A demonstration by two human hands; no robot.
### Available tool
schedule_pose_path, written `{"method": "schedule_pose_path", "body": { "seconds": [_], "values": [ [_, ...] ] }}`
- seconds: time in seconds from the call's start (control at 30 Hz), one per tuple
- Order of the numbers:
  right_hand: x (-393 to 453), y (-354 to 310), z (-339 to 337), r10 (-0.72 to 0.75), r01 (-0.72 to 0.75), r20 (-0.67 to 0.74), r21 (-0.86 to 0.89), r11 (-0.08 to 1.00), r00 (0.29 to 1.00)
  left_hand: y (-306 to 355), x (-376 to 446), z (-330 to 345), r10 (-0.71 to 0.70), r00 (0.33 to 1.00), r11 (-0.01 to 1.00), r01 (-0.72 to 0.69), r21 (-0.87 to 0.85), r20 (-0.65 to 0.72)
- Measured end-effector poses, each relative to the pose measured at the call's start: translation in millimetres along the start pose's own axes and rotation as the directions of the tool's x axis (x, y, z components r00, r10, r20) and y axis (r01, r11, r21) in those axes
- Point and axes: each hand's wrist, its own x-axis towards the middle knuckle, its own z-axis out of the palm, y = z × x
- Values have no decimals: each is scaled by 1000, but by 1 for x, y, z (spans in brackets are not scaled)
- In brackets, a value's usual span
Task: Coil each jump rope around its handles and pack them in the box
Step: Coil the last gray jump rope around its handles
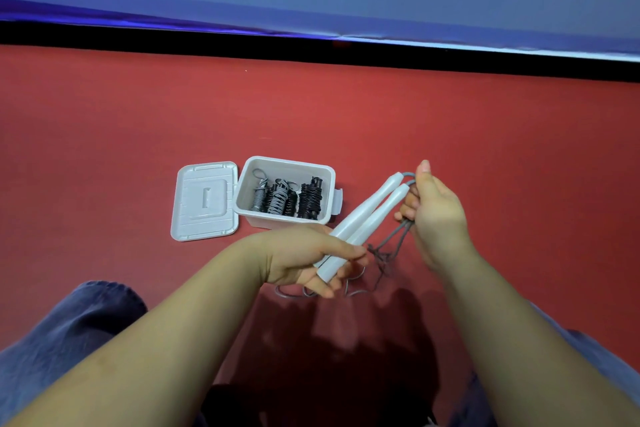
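Note:
My left hand (311, 258) grips the lower ends of two white jump rope handles (367, 218) held side by side, pointing up to the right. Their grey cord (391, 243) leaves the top ends and runs through my right hand (436, 215), which pinches it beside the handles. The remaining cord lies in loose loops on the red floor under my left hand. The grey plastic box (242, 191) stands open just left of the handles. Inside it are three coiled ropes, two grey and one black (310, 199).
The box's lid (204, 201) lies flat on the floor against the box's left side. A black strip and a blue wall run across the back. My knees in blue jeans (59, 333) frame the bottom corners.

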Motion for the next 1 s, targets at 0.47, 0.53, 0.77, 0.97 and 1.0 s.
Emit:
{"method": "schedule_pose_path", "body": {
  "seconds": [0.47, 0.53, 0.77, 0.97, 1.0],
  "values": [
    [-10, 32, 9, 100, 35, 336, -374, 927, 936, 8, 3, -10, 162, 930, 822, -311, -476, -329],
    [-14, 37, 9, 119, 75, 416, -422, 904, 901, 12, 0, -4, 181, 948, 752, -304, -584, -261],
    [-25, 27, 9, 233, 157, 572, -550, 820, 786, 32, -19, -31, 233, 874, 614, -472, -632, -426],
    [-37, -6, 11, 70, 453, 621, -640, 621, 780, 19, -37, -48, 272, 635, 962, -181, 203, -723],
    [-40, -12, 12, 48, 500, 642, -639, 585, 765, 13, -36, -45, 286, 650, 932, -18, 362, -704]
  ]
}}
